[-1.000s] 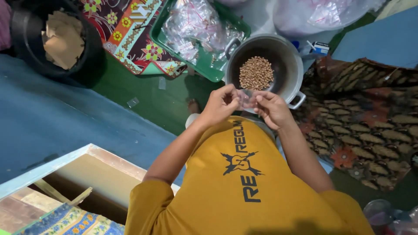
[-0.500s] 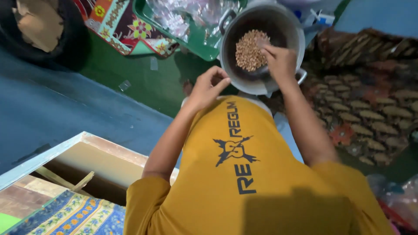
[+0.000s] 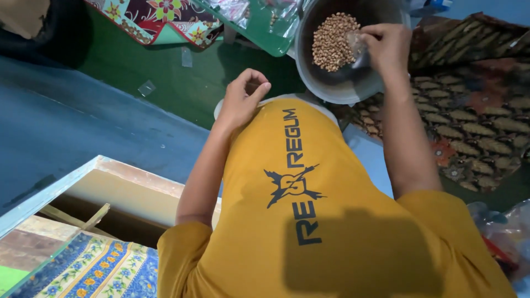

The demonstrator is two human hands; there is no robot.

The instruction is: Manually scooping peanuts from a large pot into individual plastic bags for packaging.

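Overhead, right hand [image 3: 386, 47] dips small clear bag [image 3: 356, 47] into peanut bowl [image 3: 337, 88]; left hand [image 3: 243, 99] loosely curled.

nuts [image 3: 332, 41] in pot [image 3: 331, 88] | tray [image 3: 259, 33] left (perhaps touching)

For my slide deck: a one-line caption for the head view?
Right hand dips a small clear bag into a metal pot of peanuts; left hand waits.

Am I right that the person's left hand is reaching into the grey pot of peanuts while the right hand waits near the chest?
Not quite: the hands are swapped. The head view shows the right hand reaching into the grey pot of peanuts, holding what looks like a small clear bag, while the left hand waits near the chest, loosely curled.
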